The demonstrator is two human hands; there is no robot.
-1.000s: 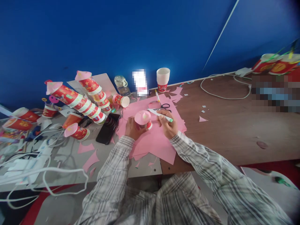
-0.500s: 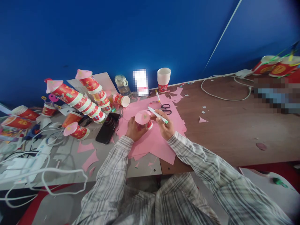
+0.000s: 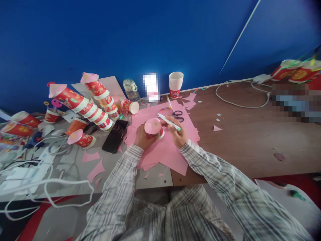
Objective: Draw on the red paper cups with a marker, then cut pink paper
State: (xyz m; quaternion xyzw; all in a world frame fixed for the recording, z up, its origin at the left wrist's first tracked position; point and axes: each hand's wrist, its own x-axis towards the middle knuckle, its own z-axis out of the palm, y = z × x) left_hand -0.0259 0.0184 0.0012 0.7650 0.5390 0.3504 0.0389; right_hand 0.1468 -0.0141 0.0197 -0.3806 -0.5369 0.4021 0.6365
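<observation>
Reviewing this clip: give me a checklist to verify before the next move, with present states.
1. Left hand steadying the pink-topped cup: ok.
2. Right hand gripping the white pen: ok.
3. Pen tip off the cup's pink top: cannot tell; they look close.
4. Scissors free of the right hand: cannot tell; fingers partly hide them.
5. Table free of pink scraps: not ok.

From afar I looked over a grey tabletop [image 3: 71, 175] meeting a brown tabletop [image 3: 240, 144], with overlapping pink sheets [image 3: 170, 155] spread across the join; a black phone [image 3: 115, 136] lay on the grey beside them, near pink scraps [image 3: 96, 169], and on the brown I saw a looped white cable [image 3: 243, 106]
</observation>
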